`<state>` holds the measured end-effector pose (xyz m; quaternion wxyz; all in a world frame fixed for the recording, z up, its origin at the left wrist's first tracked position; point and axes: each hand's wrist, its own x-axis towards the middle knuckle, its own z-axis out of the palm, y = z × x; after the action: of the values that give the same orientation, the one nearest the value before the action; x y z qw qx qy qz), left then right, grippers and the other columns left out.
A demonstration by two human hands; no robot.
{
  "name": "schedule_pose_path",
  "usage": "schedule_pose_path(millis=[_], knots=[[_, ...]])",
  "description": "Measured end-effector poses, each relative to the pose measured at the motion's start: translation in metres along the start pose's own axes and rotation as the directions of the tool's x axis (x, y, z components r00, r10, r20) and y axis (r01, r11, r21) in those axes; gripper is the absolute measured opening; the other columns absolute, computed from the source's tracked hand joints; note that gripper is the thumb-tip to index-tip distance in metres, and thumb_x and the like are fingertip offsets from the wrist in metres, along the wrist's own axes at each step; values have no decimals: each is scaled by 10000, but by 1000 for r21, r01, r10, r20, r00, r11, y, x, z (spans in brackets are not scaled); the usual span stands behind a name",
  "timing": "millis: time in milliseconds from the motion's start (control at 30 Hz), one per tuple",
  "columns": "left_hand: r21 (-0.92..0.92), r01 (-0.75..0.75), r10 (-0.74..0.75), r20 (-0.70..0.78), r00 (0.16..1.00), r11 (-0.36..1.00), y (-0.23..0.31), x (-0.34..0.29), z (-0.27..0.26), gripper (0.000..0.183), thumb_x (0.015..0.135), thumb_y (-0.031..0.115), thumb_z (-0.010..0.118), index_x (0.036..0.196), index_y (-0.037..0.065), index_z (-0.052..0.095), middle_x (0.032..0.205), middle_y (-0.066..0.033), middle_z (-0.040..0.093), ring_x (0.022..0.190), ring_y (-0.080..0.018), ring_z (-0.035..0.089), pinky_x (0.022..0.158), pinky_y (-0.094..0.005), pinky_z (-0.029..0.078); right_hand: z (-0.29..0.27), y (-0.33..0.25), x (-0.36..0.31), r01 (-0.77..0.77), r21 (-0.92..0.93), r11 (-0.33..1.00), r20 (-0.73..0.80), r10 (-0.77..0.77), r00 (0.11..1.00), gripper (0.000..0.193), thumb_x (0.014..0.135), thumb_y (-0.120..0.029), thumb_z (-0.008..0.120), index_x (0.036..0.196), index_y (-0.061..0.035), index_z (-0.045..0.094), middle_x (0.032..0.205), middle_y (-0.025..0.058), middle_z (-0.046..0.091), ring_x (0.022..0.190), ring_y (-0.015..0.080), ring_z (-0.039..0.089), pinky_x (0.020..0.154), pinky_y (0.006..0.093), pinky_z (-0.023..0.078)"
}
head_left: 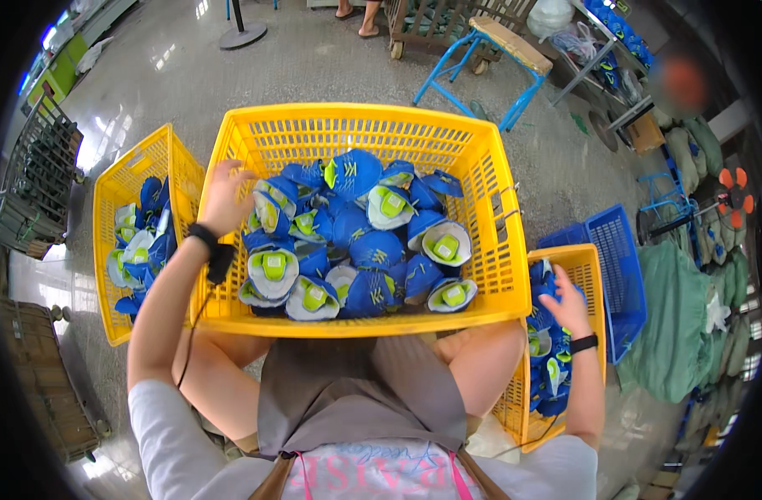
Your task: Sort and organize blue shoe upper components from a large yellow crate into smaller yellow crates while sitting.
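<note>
Blue shoe uppers [373, 248] with white linings and lime-green tongue parts lie heaped in the large yellow crate [356, 321] before me. My left hand [228, 197] is over that crate's left wall, its fingers apart and pointing in toward the nearest uppers, with nothing seen in them. Off to the right, my right hand [569, 307] hovers over a smaller yellow crate [595, 287] that also contains blue uppers [552, 367]. Its thumb and fingers are spread, and they hold nothing visible. A dark band circles each wrist; the left one carries a black box with a cord.
Another yellow crate [106, 242] of uppers stands at the left. A blue crate [619, 275] sits beyond the right one. Farther off are a blue-legged stool [514, 46], a wheeled cart [448, 25], an orange-bladed fan [733, 198], green sacks [673, 325] and another person's feet [368, 30].
</note>
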<state>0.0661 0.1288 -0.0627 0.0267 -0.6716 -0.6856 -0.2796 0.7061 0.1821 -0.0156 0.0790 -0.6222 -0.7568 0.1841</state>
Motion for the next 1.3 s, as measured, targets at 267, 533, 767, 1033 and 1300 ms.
schedule_pose_path(millis=[267, 533, 767, 1033, 1300], knots=[[265, 333, -418, 411, 810, 905, 20, 92, 200, 1124, 548, 434, 796, 1392, 109, 128, 1437, -180, 128, 1324, -382, 122, 926, -581, 335, 39, -40, 18, 213, -435, 875, 281, -93, 955, 883, 640, -281, 736, 1297, 68, 262, 1244, 276, 404, 1158, 424, 381, 952, 405, 367], [-280, 459, -358, 346, 867, 843, 101, 40, 247, 888, 534, 375, 751, 1227, -7, 350, 1167, -229, 421, 1058, -357, 469, 893, -417, 401, 55, -128, 56, 429, 41, 902, 127, -431, 893, 897, 659, -177, 733, 1368, -34, 202, 1387, 212, 230, 1256, 415, 245, 1022, 449, 267], [-818, 325, 237, 475, 848, 474, 180, 18, 188, 797, 757, 316, 658, 1312, -52, 219, 1323, -291, 237, 1276, -400, 207, 1063, -413, 176, 89, -172, 99, -234, 872, 431, 303, -97, 948, 487, 679, 4, 697, 1131, 4, 518, 1056, 91, 582, 945, 153, 550, 826, 295, 455], [-67, 780, -740, 275, 614, 622, -49, 71, 239, 594, 694, 379, 667, 1242, 260, 474, 1363, -212, 254, 1248, -398, 229, 982, -518, 267, 8, -153, 9, -28, 660, 751, 355, -280, 892, 586, 603, -76, 787, 1117, -7, 515, 1130, 84, 562, 1047, 145, 511, 908, 301, 397], [-705, 121, 141, 301, 943, 699, 142, 32, 176, 269, 715, -24, 511, 902, 99, 660, 887, -158, 549, 806, -314, 563, 700, -354, 477, 17, -154, 33, 565, 260, 783, 126, -607, 785, 324, 600, -234, 783, 880, -101, 690, 1428, 147, 190, 1323, 321, 147, 1017, 502, 229]])
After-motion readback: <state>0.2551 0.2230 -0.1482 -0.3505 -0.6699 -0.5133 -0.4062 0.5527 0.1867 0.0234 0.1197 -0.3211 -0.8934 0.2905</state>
